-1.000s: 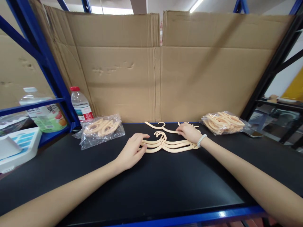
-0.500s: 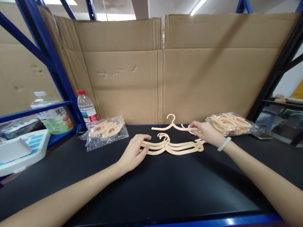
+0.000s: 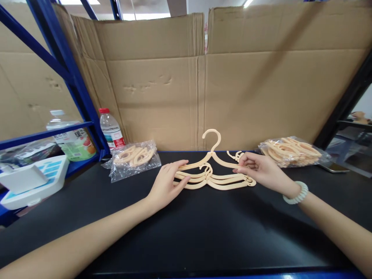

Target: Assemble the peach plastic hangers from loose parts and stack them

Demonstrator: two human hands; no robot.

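Note:
Several cream plastic folding hangers (image 3: 223,187) lie nested in a stack on the black tabletop. Just behind them stands another cream hanger (image 3: 215,149), its hook upward. My right hand (image 3: 257,170) pinches this hanger's right arm between thumb and fingers. At the left ends of the stack is my left hand (image 3: 167,184), thumb and fingers stretched and apart, with the hanger ends between them. The thumb lies over the stack; whether the fingers touch the rear hanger's left end I cannot tell. Another cream hanger piece (image 3: 234,155) shows behind my right hand, mostly hidden.
Clear bags of cream hangers lie at the left (image 3: 135,157) and right (image 3: 292,151). A phone (image 3: 334,167) lies beside the right bag. A red-capped water bottle (image 3: 112,130) and a blue rack (image 3: 68,69) stand left. Cardboard (image 3: 157,85) walls off the back.
My right hand has brought the rear hanger closer to the stack and raised its hook. My left hand stays by the stack's left ends. The view has shifted slightly.

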